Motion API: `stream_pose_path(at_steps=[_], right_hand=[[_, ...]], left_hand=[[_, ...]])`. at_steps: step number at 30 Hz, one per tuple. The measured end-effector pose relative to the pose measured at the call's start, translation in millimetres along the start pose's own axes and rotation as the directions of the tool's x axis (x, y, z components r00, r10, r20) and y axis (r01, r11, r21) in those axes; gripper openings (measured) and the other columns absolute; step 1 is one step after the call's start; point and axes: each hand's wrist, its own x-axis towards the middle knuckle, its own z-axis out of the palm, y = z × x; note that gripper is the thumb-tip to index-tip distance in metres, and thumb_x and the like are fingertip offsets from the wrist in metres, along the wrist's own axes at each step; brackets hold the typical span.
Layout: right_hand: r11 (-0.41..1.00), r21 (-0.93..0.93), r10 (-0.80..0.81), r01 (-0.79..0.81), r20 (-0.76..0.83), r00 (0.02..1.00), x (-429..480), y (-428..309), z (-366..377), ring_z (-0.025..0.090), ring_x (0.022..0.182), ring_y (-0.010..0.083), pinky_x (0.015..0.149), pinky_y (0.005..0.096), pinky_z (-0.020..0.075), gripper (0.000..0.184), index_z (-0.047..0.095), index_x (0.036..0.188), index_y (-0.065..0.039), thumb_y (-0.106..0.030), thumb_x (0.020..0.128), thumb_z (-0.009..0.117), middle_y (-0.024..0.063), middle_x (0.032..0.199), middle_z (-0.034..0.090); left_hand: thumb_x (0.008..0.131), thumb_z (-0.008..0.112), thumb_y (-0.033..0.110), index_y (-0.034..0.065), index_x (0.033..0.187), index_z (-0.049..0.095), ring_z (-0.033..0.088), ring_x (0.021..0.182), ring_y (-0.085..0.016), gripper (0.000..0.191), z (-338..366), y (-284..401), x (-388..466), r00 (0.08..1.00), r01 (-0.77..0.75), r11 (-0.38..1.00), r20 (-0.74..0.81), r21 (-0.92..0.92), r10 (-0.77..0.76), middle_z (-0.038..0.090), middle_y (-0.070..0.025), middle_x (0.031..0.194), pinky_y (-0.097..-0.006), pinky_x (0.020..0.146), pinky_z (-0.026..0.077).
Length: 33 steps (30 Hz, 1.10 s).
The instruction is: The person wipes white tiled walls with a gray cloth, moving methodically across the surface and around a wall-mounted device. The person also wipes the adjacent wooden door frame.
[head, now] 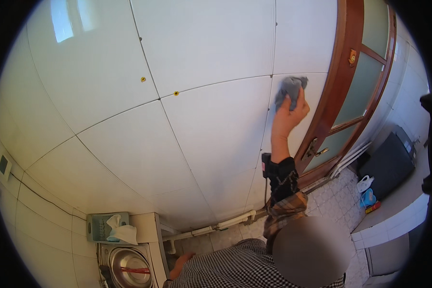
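Observation:
A crumpled grey cloth [291, 88] is gripped in my right hand [291, 115], which is raised to the white tiled wall [216, 126]. The cloth lies against the tile near a grout joint, left of the wooden door frame [325, 108]. A dark band with a small black device [265, 165] and a cable is on the right forearm. Low at my left side, my left hand [181, 264] hangs beside the sink counter [158, 264]. Its fingers are partly hidden, and I cannot tell whether it touches the counter.
A steel sink [129, 257] holds red sticks; behind it stands a plastic basket [95, 228] with a white cloth or bag [122, 230]. White pipes [234, 220] run along the wall's foot. A glazed door [356, 90] is at right, with containers [367, 196] beyond.

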Motion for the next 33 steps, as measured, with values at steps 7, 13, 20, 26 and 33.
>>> stream_pose_path(at_steps=[7, 13, 20, 26, 33], right_hand=[[0.786, 0.328, -0.616, 0.524, 0.49, 0.617, -177, -67, -18, 0.054, 0.101, 0.0329, 0.089, 0.0444, 0.0415, 0.043, 0.075, 0.117, -0.017, 0.001, 0.08, 0.063, 0.0145, 0.111, 0.057], [0.746, 0.311, -0.659, 0.589, 0.469, 0.588, -102, -77, 1, 0.056, 0.098, 0.0351, 0.084, 0.0458, 0.044, 0.038, 0.074, 0.117, -0.016, -0.001, 0.083, 0.067, 0.0161, 0.105, 0.059], [0.914, 0.129, -0.405, 0.385, 0.229, 0.885, -64, -156, 43, 0.05, 0.109, 0.0349, 0.096, 0.0453, 0.0402, 0.049, 0.065, 0.13, -0.011, 0.003, 0.083, 0.063, 0.0166, 0.117, 0.052], [0.532, 0.537, -0.839, 0.655, 0.439, 0.321, -109, -192, 48, 0.055, 0.109, 0.0345, 0.092, 0.0473, 0.0421, 0.054, 0.07, 0.123, -0.022, 0.001, 0.075, 0.068, 0.0157, 0.112, 0.058], [0.809, 0.088, -0.586, 0.581, 0.049, 0.809, 69, -280, 114, 0.053, 0.105, 0.0387, 0.092, 0.0473, 0.0448, 0.053, 0.065, 0.131, -0.018, 0.001, 0.082, 0.067, 0.0198, 0.112, 0.055]], left_hand=[[0.102, 0.051, 0.032, 0.0055, 0.144, 0.052, 0.06, 0.121, -0.035, 0.05, 4, -14, 20, 0.997, -0.047, 0.991, 0.066, 0.127, 0.039, 0.06, -0.0201, 0.136, -0.0458, 0.103, 0.048], [0.105, 0.045, 0.022, 0.0048, 0.143, 0.052, 0.057, 0.123, -0.037, 0.043, -6, -4, 3, 1.0, -0.003, 0.997, -0.019, -0.073, 0.002, 0.057, -0.0208, 0.137, -0.0463, 0.104, 0.047], [0.103, 0.045, 0.014, 0.0043, 0.139, 0.055, 0.058, 0.121, -0.036, 0.038, -8, -21, -15, 0.984, -0.169, 0.986, -0.05, 0.013, 0.17, 0.058, -0.0216, 0.134, -0.0465, 0.103, 0.048], [0.103, 0.046, 0.014, 0.0043, 0.138, 0.055, 0.058, 0.121, -0.036, 0.037, -18, -2, -7, 0.992, -0.107, 0.994, -0.064, -0.021, 0.105, 0.058, -0.0216, 0.133, -0.0464, 0.102, 0.048], [0.102, 0.047, 0.014, 0.0042, 0.137, 0.056, 0.058, 0.12, -0.036, 0.037, -45, 10, -19, 0.989, -0.103, 0.994, -0.113, -0.042, 0.097, 0.058, -0.0217, 0.132, -0.0464, 0.101, 0.048]])
